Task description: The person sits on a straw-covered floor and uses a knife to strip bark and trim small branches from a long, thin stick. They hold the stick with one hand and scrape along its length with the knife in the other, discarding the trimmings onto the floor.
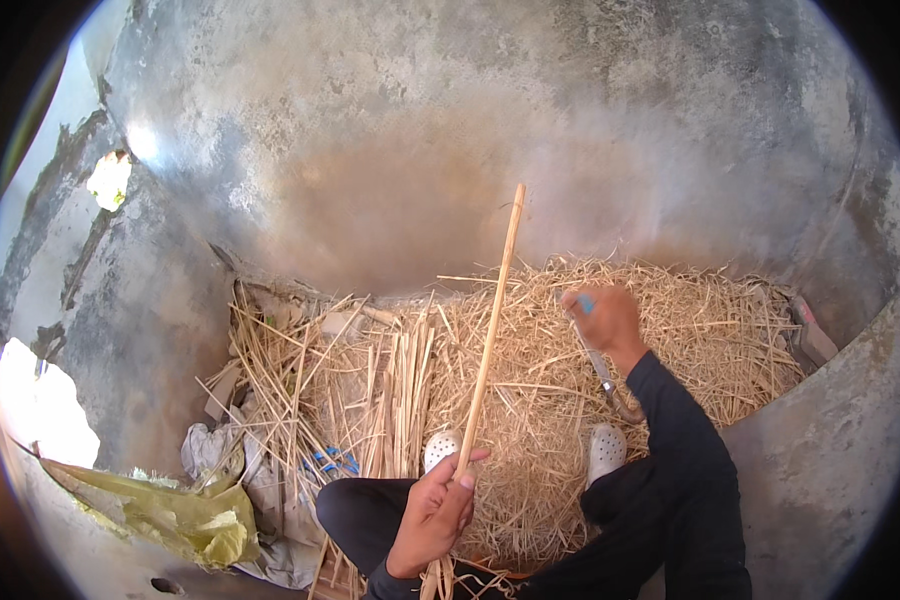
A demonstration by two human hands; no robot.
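Note:
My left hand point(435, 515) is closed round the lower part of a long, pale, peeled stick point(495, 325), which slants up and away past the straw heap. Several thin strips point(435, 578) hang below that hand. Farther off to the right, my right hand point(607, 322) is a slightly blurred fist, with a patch of blue showing at its fingers. From under it a narrow metal knife point(598, 366) runs back toward me, ending in a brownish hook near my right shoe. The fist seems to grip this knife; its held end is hidden. Knife and stick are apart.
Dry straw-like shavings point(710, 350) cover the floor between my white clogs point(607, 450) and the concrete wall point(400, 150). Long split strips point(400, 400) lie at left, beside a yellowish plastic sheet point(190, 515) and grey cloth point(210, 450). A brick-like block point(813, 332) stands at right.

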